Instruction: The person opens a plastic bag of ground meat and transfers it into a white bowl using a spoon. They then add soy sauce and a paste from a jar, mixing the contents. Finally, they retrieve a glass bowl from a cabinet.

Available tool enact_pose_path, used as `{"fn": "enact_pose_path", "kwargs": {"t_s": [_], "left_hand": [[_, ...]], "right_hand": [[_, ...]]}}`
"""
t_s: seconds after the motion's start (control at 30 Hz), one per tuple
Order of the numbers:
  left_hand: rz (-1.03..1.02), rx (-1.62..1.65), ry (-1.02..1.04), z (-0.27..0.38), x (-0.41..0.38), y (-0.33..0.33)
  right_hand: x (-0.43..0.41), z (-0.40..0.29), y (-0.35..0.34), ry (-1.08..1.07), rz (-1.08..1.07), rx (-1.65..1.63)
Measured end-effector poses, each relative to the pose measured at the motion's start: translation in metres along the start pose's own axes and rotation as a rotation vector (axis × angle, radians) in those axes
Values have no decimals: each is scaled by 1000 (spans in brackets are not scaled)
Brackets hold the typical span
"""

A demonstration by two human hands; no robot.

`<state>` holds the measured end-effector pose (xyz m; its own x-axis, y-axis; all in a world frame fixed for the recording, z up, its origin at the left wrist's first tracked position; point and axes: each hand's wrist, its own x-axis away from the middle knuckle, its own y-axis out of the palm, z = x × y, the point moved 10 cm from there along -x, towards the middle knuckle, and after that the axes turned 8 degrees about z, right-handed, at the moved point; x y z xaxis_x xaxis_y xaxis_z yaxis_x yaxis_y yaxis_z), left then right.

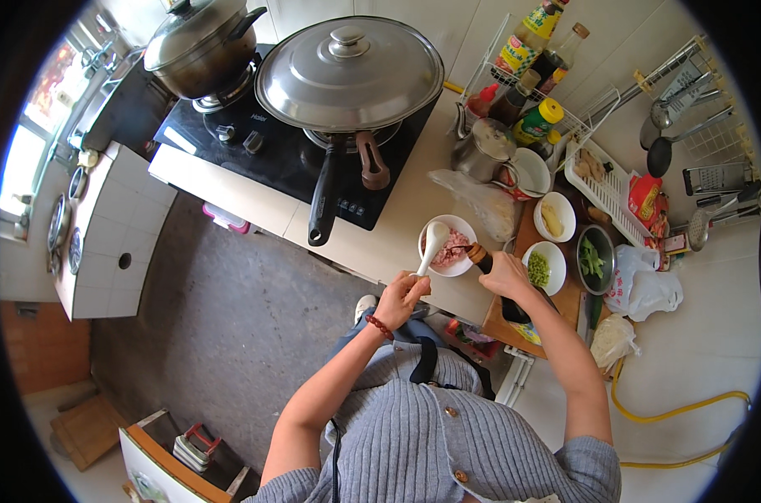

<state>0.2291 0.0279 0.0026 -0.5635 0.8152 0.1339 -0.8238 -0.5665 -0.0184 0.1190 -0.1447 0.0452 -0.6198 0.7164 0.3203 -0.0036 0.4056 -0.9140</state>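
My left hand (403,300) grips the handle of a white ceramic spoon (435,242), its bowl over the left side of a white bowl (471,269). Pinkish minced meat (451,248) lies in the bowl. With my right hand (505,275) I hold a dark glass bottle (514,309) by its neck, tilted so that its brown mouth is at the bowl's right edge. A thin dark stream seems to run from the mouth over the meat. Just right of my right hand stands a bowl of chopped green pieces (539,269).
A lidded pan (349,82) sits on the gas hob (229,151), its handle jutting past the front. A steel pitcher (481,154), sauce bottles (522,47) and a clear plastic bag (487,204) stand behind the meat. Farther right are a metal bowl of greens (591,258) and a knife (583,317).
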Motion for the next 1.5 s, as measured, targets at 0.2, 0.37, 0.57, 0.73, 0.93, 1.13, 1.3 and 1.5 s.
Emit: {"fn": "enact_pose_path", "kwargs": {"t_s": [0.2, 0.37, 0.57, 0.73, 0.93, 1.13, 1.3, 1.5], "left_hand": [[33, -4, -31, -11, -2, -3], [44, 7, -33, -13, -3, -3], [40, 14, -25, -15, -5, -1], [31, -8, -6, -14, -8, 1], [-47, -73, -49, -14, -9, 7], [-28, -4, -83, -25, -11, 8], [15, -66, -19, -20, -14, 8], [-48, -125, -63, -42, -21, 19]], "right_hand": [[-3, 3, 0, 14, 6, -2], [-6, 6, 1, 14, 4, 2], [-4, 6, -2, 45, -22, 13], [-4, 9, 0, 61, -39, 34], [-5, 12, 0, 74, -52, 23], [-5, 14, 4, 87, -73, 36], [-5, 20, 1, 91, -8, -32], [7, 7, -25, 24, 148, -294]]}}
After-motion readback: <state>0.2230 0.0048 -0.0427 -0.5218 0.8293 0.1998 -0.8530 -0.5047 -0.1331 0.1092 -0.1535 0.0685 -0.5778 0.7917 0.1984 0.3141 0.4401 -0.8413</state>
